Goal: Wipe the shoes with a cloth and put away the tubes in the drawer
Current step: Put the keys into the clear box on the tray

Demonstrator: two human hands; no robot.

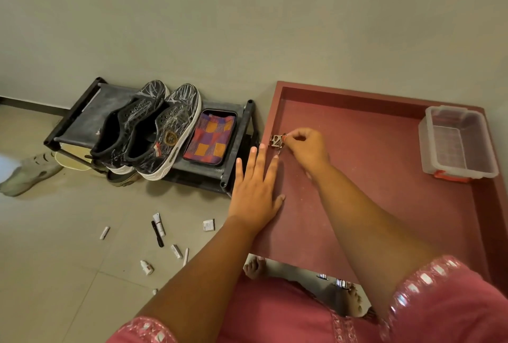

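A pair of black shoes [148, 128] with white scribble marks stands on a low dark rack [82, 114]. Beside them a chequered purple and orange cloth [210, 138] lies folded in a black tray. Several small white tubes [159, 224] and a black one are scattered on the floor tiles in front of the rack. My left hand [254, 191] lies flat with fingers spread on the left edge of a red rimmed drawer surface [357, 166]. My right hand [306, 144] pinches a key with a metal keychain [277, 141] at that left edge.
A clear plastic box [457, 142] with a red clasp sits at the red surface's far right. A pale shoe [30, 172] and other footwear lie on the floor by the rack's left. A wall rises behind. A mirrored strip below the red surface reflects feet.
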